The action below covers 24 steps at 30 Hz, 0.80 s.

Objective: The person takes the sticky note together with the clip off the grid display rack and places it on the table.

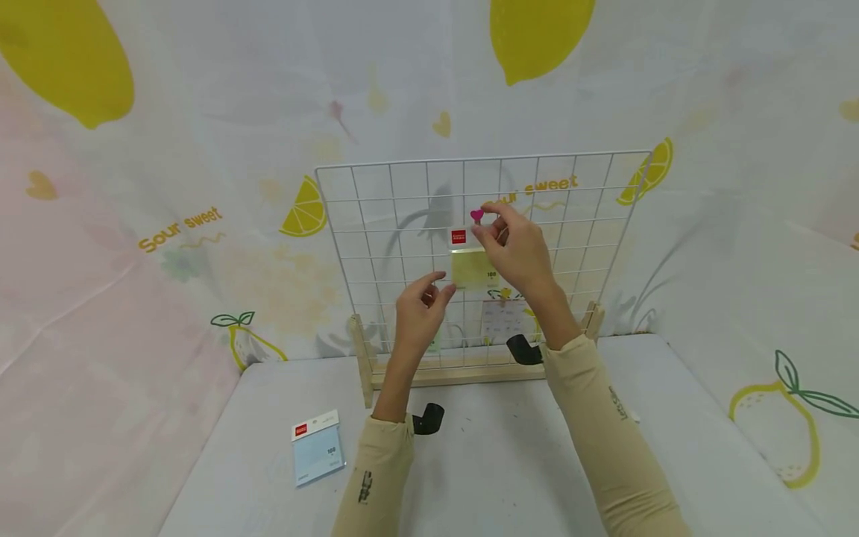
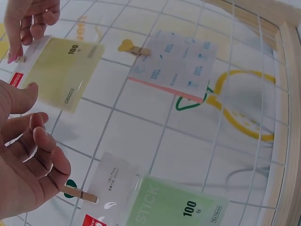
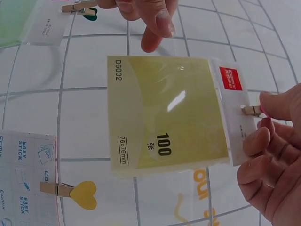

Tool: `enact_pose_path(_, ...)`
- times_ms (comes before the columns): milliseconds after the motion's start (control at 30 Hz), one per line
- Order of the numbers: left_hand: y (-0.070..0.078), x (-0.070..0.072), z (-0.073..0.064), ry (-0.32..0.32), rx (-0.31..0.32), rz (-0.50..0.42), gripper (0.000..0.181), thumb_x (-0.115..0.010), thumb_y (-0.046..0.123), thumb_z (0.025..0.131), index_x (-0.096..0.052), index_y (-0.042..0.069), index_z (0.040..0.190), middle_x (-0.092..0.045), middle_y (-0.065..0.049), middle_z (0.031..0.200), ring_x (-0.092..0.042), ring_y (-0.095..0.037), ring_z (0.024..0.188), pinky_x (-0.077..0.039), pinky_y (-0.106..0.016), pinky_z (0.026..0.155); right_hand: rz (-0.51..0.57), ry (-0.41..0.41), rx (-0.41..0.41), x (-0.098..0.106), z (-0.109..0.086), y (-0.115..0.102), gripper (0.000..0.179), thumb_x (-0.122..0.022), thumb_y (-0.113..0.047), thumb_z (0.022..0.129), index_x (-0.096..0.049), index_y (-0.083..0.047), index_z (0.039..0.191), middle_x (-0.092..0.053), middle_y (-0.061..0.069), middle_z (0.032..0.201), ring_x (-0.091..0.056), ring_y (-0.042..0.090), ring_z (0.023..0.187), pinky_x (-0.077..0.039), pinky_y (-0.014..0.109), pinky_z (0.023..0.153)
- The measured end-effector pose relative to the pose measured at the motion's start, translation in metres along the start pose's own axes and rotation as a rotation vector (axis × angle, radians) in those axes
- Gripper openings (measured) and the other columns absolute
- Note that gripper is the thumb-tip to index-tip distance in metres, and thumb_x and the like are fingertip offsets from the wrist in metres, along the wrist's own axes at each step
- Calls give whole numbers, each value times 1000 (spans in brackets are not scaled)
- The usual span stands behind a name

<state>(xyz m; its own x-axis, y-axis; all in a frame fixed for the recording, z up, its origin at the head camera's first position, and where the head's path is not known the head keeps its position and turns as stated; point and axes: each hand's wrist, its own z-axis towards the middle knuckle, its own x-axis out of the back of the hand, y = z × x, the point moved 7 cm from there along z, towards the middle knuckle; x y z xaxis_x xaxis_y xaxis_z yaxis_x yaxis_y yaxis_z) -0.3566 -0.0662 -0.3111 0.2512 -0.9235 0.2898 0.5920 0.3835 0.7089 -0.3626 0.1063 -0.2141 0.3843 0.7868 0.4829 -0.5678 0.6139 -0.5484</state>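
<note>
My right hand (image 1: 520, 250) pinches a small wooden clothespin (image 3: 252, 110) with a pink heart (image 1: 477, 215). The clothespin sits on the white header of a yellow sticky-note pack (image 3: 181, 113), which lies against the white wire grid (image 1: 483, 159). Close to the pack's lower left corner is my left hand (image 1: 419, 313), fingers loosely bent and holding nothing. In the left wrist view, a green sticky-note pack (image 2: 176, 207) hangs below from a clothespin (image 2: 87, 194). A white printed pack (image 2: 174, 63) hangs from a yellow-heart clothespin (image 2: 136, 49).
The grid stands on a wooden base (image 1: 470, 376) at the back of the white table (image 1: 483, 462). A blue sticky-note pack (image 1: 318, 453) lies on the table at the left. Behind hangs a lemon-printed cloth (image 1: 235, 112).
</note>
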Motion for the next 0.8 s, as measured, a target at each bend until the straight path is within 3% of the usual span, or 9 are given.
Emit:
enact_pose_path(433,-3,-11,6,-45,31,-10,31,-72,18,92,-69,0,117,-57,-5,71,-50,-14,59,-43,-27,57,-87,-50,20,-6,7,-4,39,-64,-27,98,-61,-5,130,-57,6,75,-50,21,64,-39,33,56)
enact_pose_path(800,1,-18,11,-51,56,-15,29,-69,19,94,-69,1,117,-59,-6,73,-50,-15,60,-40,-24,52,-111,-22,2,-3,8,-5,33,-62,-27,98,-64,-6,124,-53,5,68,-47,21,60,-35,33,53)
